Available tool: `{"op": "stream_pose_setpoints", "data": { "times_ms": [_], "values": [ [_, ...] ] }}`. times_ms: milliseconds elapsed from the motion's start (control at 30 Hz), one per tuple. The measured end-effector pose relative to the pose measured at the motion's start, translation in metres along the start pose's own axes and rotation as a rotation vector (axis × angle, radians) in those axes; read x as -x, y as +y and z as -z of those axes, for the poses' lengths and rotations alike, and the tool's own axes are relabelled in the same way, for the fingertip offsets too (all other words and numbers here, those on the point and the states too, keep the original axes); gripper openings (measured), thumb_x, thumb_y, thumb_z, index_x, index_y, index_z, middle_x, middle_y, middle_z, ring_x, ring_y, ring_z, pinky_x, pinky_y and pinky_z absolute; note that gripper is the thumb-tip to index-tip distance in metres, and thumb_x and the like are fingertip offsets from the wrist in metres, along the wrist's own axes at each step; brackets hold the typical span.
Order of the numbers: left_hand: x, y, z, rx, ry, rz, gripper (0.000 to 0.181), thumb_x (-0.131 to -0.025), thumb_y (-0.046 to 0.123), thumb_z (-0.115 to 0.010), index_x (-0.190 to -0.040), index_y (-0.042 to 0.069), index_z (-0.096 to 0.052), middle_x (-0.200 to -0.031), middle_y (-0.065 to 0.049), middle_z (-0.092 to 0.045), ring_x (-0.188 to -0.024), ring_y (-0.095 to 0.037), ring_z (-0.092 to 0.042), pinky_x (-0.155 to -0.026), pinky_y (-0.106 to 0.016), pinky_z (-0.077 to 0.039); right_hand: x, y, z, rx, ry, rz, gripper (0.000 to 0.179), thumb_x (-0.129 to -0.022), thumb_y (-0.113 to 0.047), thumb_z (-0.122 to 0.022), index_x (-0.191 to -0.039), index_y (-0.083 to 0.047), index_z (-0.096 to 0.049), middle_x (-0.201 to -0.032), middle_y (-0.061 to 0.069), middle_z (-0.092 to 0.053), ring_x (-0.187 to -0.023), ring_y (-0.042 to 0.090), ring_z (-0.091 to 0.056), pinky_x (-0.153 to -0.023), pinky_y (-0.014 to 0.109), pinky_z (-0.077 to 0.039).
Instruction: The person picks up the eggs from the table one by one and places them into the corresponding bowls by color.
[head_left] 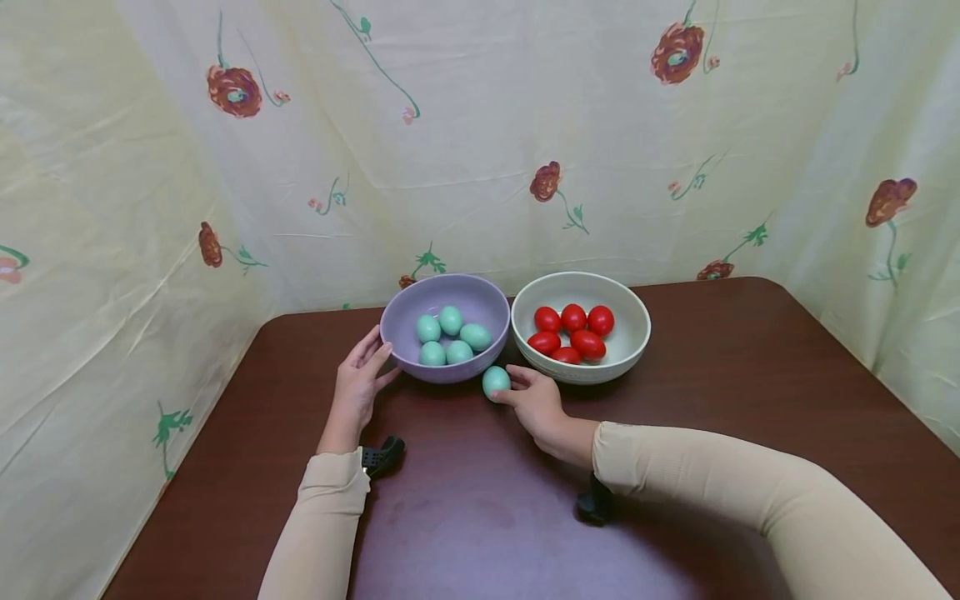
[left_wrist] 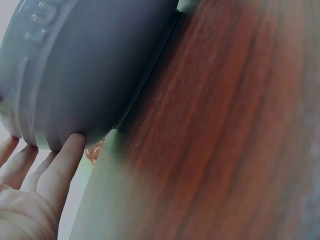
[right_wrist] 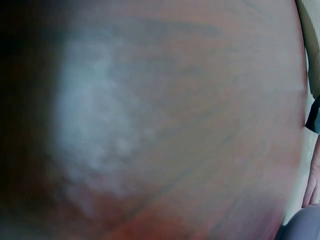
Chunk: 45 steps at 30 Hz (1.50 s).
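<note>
Beige sleeves [head_left: 322, 517] lay nearest us on the dark brown wooden table [head_left: 750, 400]. Our right hand [head_left: 536, 400] pinched a loose teal plastic egg [head_left: 496, 382] resting on the table between the lavender ceramic bowl [head_left: 405, 354] and the white ceramic bowl [head_left: 637, 333]. Our left hand [head_left: 356, 383], fingers [left_wrist: 60, 172] straight, touched the lavender bowl's outer wall.

Both arms reached forward in beige sleeves. The left hand [head_left: 357, 385] lay with fingers [left_wrist: 64, 161] straight. The right hand [head_left: 537, 400] curled its fingertips inward, wrist low.
</note>
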<state>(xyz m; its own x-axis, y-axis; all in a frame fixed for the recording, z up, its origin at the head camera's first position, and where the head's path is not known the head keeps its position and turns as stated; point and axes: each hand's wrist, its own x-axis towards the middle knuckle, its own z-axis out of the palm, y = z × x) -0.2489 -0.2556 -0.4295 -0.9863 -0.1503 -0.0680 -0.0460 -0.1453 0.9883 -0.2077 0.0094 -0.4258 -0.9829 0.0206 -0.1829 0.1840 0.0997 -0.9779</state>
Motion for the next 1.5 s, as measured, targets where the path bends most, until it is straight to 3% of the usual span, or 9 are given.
{"op": "stream_pose_setpoints", "data": {
  "times_ms": [367, 567, 833, 1033, 1167, 1367, 1500],
  "values": [
    [-0.001, -0.001, 0.001, 0.004, 0.000, -0.005, 0.060, -0.099, 0.024, -0.062, -0.154, 0.017, -0.039, -0.161, -0.005, -0.036, -0.141, -0.021, -0.045, -0.099, -0.041, -0.052, -0.005, -0.007, 0.005, 0.085, 0.000, -0.040, 0.047, -0.084, -0.010, -0.073, -0.130, 0.000, -0.065, -0.126, 0.019, -0.068, -0.119, 0.029, -0.059, -0.103, 0.041, -0.051],
    [0.000, -0.001, 0.001, 0.006, 0.003, 0.006, 0.059, -0.099, 0.023, -0.061, -0.154, 0.017, -0.039, -0.161, -0.005, -0.036, -0.141, -0.021, -0.046, -0.099, -0.041, -0.052, -0.001, -0.013, 0.007, 0.114, -0.045, -0.058, 0.045, -0.084, -0.013, -0.074, -0.127, -0.002, -0.067, -0.125, 0.016, -0.070, -0.116, 0.026, -0.059, -0.101, 0.038, -0.051],
    [-0.001, 0.000, 0.001, 0.012, 0.001, -0.008, 0.058, -0.100, 0.022, -0.061, -0.153, 0.016, -0.040, -0.161, -0.006, -0.037, -0.140, -0.022, -0.046, -0.099, -0.042, -0.052, 0.011, -0.031, 0.014, 0.051, -0.119, -0.054, 0.041, -0.086, -0.014, -0.075, -0.125, -0.005, -0.069, -0.119, 0.014, -0.072, -0.098, 0.018, -0.067, -0.099, 0.039, -0.055],
    [-0.001, 0.001, 0.001, 0.025, -0.009, 0.005, 0.059, -0.100, 0.020, -0.061, -0.154, 0.016, -0.038, -0.161, -0.006, -0.036, -0.140, -0.021, -0.046, -0.102, -0.044, -0.050, 0.016, -0.047, 0.018, 0.021, -0.142, -0.040, 0.039, -0.086, -0.014, -0.074, -0.124, -0.007, -0.070, -0.109, 0.011, -0.076, -0.096, 0.016, -0.069, -0.104, 0.043, -0.053],
    [-0.001, 0.001, 0.002, 0.026, -0.012, 0.004, 0.059, -0.100, 0.020, -0.061, -0.154, 0.016, -0.039, -0.161, -0.006, -0.036, -0.140, -0.021, -0.046, -0.103, -0.045, -0.049, 0.016, -0.057, 0.017, 0.022, -0.151, -0.022, 0.040, -0.086, -0.017, -0.074, -0.126, -0.010, -0.070, -0.112, 0.009, -0.075, -0.099, 0.018, -0.068, -0.105, 0.045, -0.051],
    [-0.001, 0.001, 0.002, 0.026, -0.017, -0.003, 0.059, -0.100, 0.020, -0.060, -0.154, 0.015, -0.038, -0.161, -0.006, -0.036, -0.141, -0.021, -0.045, -0.104, -0.046, -0.049, 0.012, -0.073, 0.011, 0.039, -0.142, -0.003, 0.043, -0.086, -0.019, -0.075, -0.128, -0.012, -0.069, -0.128, 0.007, -0.069, -0.120, 0.021, -0.059, -0.104, 0.039, -0.052],
    [-0.002, 0.000, 0.002, 0.029, -0.020, -0.009, 0.059, -0.100, 0.019, -0.060, -0.154, 0.014, -0.038, -0.161, -0.007, -0.035, -0.142, -0.022, -0.044, -0.104, -0.046, -0.048, 0.003, -0.078, 0.005, 0.057, -0.117, 0.045, 0.044, -0.085, -0.020, -0.076, -0.127, -0.012, -0.069, -0.128, 0.007, -0.069, -0.126, 0.022, -0.056, -0.103, 0.036, -0.053]
  ]
}}
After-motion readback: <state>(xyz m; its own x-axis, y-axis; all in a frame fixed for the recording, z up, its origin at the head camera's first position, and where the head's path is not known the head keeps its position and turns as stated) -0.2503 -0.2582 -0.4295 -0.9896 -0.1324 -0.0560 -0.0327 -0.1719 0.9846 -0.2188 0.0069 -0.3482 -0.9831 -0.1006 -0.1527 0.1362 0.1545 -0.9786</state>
